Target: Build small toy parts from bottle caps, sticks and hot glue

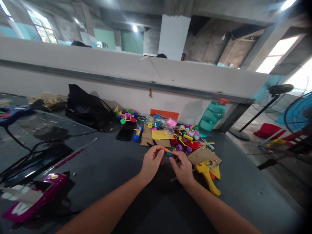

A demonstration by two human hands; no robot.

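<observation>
Desk (240, 182), dark grey, carries a scattered heap of colourful plastic parts (185, 143) just beyond the hands, while a cardboard scrap (203, 156) and a yellow plastic tool (207, 177) lie close beside the right grip (182, 168). Left grip (151, 162) is pinched closed on a small orange-and-teal piece (168, 153), held above the desk between both hands; the right grip clasps its teal end too. Leftward, dark desk surface runs on to a thin red rod (70, 157) — plenty of room there.
</observation>
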